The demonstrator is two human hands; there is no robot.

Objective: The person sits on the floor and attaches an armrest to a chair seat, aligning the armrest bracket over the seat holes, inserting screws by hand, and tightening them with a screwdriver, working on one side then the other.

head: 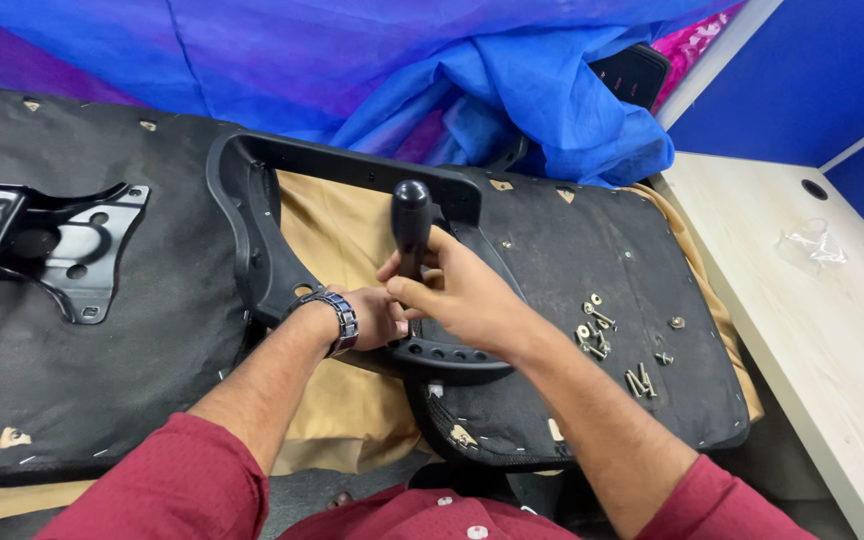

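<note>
Right hand [457, 295] gripping smooth black handle [412, 222]

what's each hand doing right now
Left hand: on the armrest under the tool; grip hidden, cannot be told.
Right hand: closed on the black tool handle.

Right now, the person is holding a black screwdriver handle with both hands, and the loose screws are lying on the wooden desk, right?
Not quite. The head view shows both hands, left hand and right hand, on the black screwdriver handle, but the loose screws lie on the black underside of the seat pad, not on the wooden desk.
</note>
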